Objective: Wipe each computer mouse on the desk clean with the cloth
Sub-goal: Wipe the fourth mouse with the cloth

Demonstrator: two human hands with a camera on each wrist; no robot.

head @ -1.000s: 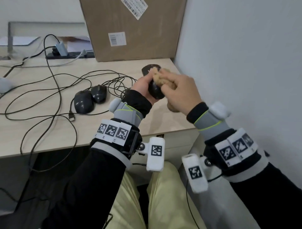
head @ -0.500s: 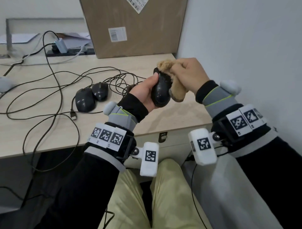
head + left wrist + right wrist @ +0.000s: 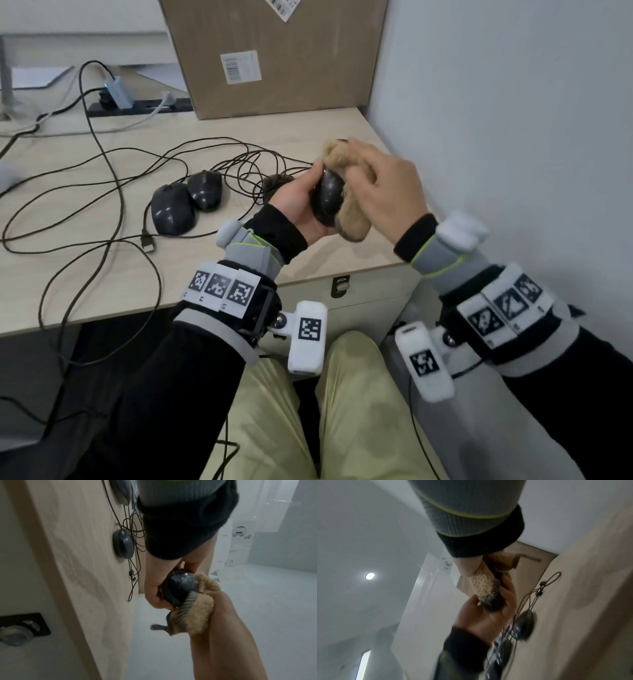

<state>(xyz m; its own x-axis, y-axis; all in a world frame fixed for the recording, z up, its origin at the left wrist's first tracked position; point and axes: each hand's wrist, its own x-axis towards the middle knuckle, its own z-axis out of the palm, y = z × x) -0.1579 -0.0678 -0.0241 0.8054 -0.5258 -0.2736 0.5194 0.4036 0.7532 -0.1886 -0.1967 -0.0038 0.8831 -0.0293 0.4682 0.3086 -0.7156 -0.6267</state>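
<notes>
Mouse (image 3: 328, 196) in hands | cloth (image 3: 352, 214) touching | wooden desk (image 3: 102, 281) | white wall (image 3: 513, 102)

No wording can be read anywhere. The tall brown cardboard box (image 3: 274, 58) at the back of the surface carries a white shipping label (image 3: 240, 66) with a barcode and print too small to make out, and a second barcoded label (image 3: 281, 8) is cut off at its top edge.
</notes>
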